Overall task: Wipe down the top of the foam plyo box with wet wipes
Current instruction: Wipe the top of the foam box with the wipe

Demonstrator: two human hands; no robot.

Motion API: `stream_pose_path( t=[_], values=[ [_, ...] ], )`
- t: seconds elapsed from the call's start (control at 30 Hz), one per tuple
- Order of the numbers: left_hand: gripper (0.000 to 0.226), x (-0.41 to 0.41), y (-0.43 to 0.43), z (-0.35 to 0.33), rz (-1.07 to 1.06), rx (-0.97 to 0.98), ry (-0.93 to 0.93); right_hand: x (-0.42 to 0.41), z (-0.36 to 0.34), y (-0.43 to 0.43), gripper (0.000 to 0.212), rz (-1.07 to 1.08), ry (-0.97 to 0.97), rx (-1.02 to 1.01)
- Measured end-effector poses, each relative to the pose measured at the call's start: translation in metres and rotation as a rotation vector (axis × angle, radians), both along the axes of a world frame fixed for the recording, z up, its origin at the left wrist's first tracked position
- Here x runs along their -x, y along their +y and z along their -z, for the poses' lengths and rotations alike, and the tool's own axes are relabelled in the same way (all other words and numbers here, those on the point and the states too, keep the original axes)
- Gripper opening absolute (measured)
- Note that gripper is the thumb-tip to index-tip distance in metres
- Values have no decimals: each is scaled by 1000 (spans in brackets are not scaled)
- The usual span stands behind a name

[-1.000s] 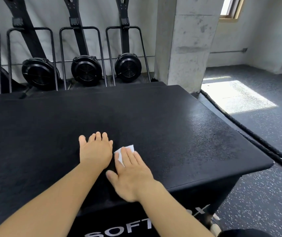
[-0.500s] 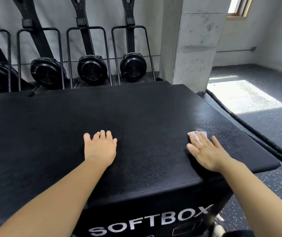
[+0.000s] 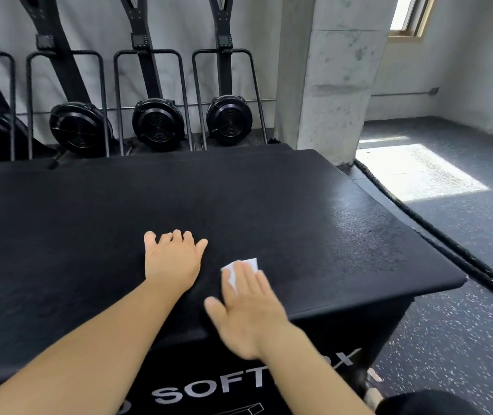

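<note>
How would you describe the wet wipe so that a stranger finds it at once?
Start at the big black foam plyo box before the person. Near its top's front edge, the right hand presses flat on the wet wipe. It is the only white thing on that black surface.

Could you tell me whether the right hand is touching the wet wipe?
Touching: the head view shows the right hand flat on the wet wipe.
</note>
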State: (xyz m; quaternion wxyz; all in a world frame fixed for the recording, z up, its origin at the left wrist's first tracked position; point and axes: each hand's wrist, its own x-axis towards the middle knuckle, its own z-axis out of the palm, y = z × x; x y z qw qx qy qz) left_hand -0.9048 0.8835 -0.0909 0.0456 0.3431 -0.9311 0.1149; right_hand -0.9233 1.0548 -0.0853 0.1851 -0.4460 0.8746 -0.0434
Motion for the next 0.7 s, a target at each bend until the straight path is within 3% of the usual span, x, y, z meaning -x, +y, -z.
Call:
stream_pose_path(
  t=[0.17, 0.33, 0.47, 0.57, 0.7],
  values=[
    [36, -11, 11, 1, 52, -24, -59, -11, -2, -3, 66, -151, 50, 2],
    [59, -15, 15, 11, 15, -56, -19, 31, 3, 35, 57, -130, 209, 27],
    [68, -14, 16, 15, 15, -23, -62, 87, 5, 88, 39, 0, 320, -48],
    [70, -12, 19, 15, 19, 7, -71, 116, 5, 113, 53, 219, 223, -18],
    [68, -12, 20, 14, 37, 35, -60, 113, 5, 105, 64, 325, 147, -32]
  ],
)
